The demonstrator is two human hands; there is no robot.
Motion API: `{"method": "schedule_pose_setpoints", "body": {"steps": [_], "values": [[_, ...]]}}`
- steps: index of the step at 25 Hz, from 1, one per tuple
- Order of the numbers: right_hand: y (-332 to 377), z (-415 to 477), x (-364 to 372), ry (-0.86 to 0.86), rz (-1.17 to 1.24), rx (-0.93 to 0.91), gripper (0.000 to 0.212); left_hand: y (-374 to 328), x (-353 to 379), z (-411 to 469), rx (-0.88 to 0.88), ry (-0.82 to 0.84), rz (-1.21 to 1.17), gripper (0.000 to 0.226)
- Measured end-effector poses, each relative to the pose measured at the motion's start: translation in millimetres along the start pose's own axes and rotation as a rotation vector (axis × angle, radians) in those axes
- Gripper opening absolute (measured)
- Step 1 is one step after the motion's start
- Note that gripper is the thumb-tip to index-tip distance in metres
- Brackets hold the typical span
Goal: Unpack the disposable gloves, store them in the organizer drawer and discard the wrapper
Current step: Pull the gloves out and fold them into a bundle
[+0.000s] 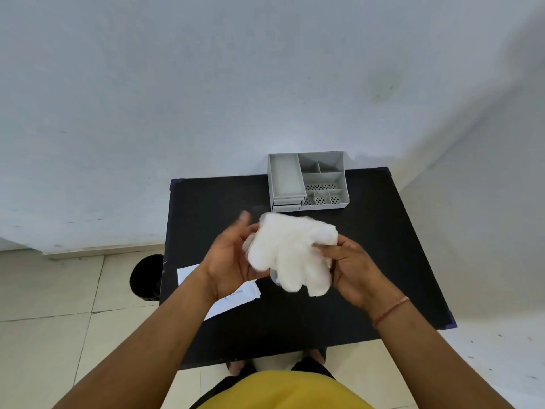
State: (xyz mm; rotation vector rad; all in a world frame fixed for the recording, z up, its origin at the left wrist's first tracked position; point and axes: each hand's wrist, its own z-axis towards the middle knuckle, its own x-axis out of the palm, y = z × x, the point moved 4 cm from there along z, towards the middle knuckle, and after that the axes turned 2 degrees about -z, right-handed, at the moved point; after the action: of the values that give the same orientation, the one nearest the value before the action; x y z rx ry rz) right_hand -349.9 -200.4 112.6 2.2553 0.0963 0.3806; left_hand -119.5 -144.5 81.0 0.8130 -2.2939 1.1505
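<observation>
The right hand [358,273] pinches the stack of disposable gloves [292,252] at its 3 o'clock edge, thumb on top and fingers curled beneath. The left hand [233,255] is cupped against the stack's 9 o'clock side, palm turned toward it and fingers spread and blurred; whether it actually grips the stack cannot be told. The gloves are a white, translucent bundle held above the middle of the worktop [383,246], their finger shapes pointing toward 6 o'clock. A thin orange band [392,309] circles the right wrist.

Below the left forearm, at about 8 o'clock from the gloves, a white wrapper [236,299] with faint blue print lies flat on the black worktop, partly hidden by the arm. At 12 o'clock from the gloves, at the far edge of the worktop, stands a grey organizer [308,181]: an open tray on its left over small drawers [287,204], and divided compartments on its right, some with perforated floors. On the tiled floor off the worktop's 9 o'clock edge sits a black bin [146,276], half hidden by the worktop.
</observation>
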Motion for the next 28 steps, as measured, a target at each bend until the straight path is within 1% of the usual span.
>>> {"method": "schedule_pose_setpoints", "body": {"steps": [1, 2, 3, 4, 5, 6, 8, 10, 12, 14, 16, 18, 21, 22, 23, 25, 26, 28], "values": [[1.0, 2.9, -2.4, -0.007, 0.15, 0.053, 0.033, -0.9, 1.3, 1.4, -0.006, -0.009, -0.111, 0.067], [-0.5, 5.1, -2.8, -0.004, 0.296, 0.13, 0.036, 1.1, 0.7, 4.5, -0.005, -0.023, -0.176, 0.071], [-3.3, 6.1, -2.5, 0.008, 0.402, 0.21, 0.042, 6.2, 5.3, 6.8, -0.008, -0.035, -0.188, 0.069], [-8.3, 5.9, -1.5, 0.03, 0.459, 0.278, 0.05, 14.8, 11.0, 9.1, -0.019, -0.049, -0.147, 0.065], [-13.5, 4.5, -0.7, 0.048, 0.477, 0.34, 0.054, 25.1, 18.4, 9.2, -0.043, -0.074, -0.074, 0.064], [-19.0, 3.0, -2.1, 0.06, 0.47, 0.387, 0.052, 36.0, 25.7, 10.0, -0.071, -0.07, -0.025, 0.066], [-25.7, -2.0, -9.8, 0.073, 0.399, 0.427, 0.04, 52.4, 37.7, 12.5, -0.124, -0.02, -0.049, 0.078], [-23.9, 0.4, -26.6, 0.087, 0.291, 0.407, 0.032, 56.5, 44.0, 10.6, -0.123, -0.014, -0.132, 0.088], [-13.0, 3.0, -44.8, 0.134, 0.102, 0.364, 0.031, 55.7, 47.6, 9.1, -0.138, -0.001, -0.149, 0.084], [3.0, 4.4, -61.8, 0.15, -0.109, 0.335, 0.029, 56.0, 50.8, 11.7, -0.148, -0.013, -0.006, 0.074], [16.7, 6.1, -73.4, 0.135, -0.213, 0.322, 0.028, 56.8, 56.7, 15.0, -0.141, -0.009, 0.166, 0.065], [25.9, 9.0, -78.1, 0.142, -0.159, 0.312, 0.034, 59.5, 65.4, 17.2, -0.132, 0.0, 0.223, 0.055], [28.8, 17.0, -84.7, 0.145, 0.087, 0.283, 0.057, 74.4, 74.0, 22.6, -0.033, -0.129, 0.083, 0.048], [26.8, 19.9, -88.3, 0.15, 0.14, 0.257, 0.059, 78.2, 80.4, 21.6, 0.008, -0.136, 0.025, 0.049], [25.2, 19.7, -90.6, 0.184, 0.18, 0.237, 0.057, 81.5, 87.6, 20.1, 0.031, -0.103, -0.018, 0.05], [23.3, 15.6, -93.8, 0.237, 0.226, 0.218, 0.047, 84.1, 103.9, 14.2, 0.022, -0.016, -0.03, 0.054], [24.4, 13.6, -94.7, 0.242, 0.214, 0.21, 0.046, 83.5, 108.5, 13.3, -0.011, -0.012, -0.016, 0.06], [29.1, 14.8, -95.5, 0.239, 0.11, 0.164, 0.041, 80.4, 113.1, 15.4, -0.049, -0.049, 0.03, 0.072]]}}
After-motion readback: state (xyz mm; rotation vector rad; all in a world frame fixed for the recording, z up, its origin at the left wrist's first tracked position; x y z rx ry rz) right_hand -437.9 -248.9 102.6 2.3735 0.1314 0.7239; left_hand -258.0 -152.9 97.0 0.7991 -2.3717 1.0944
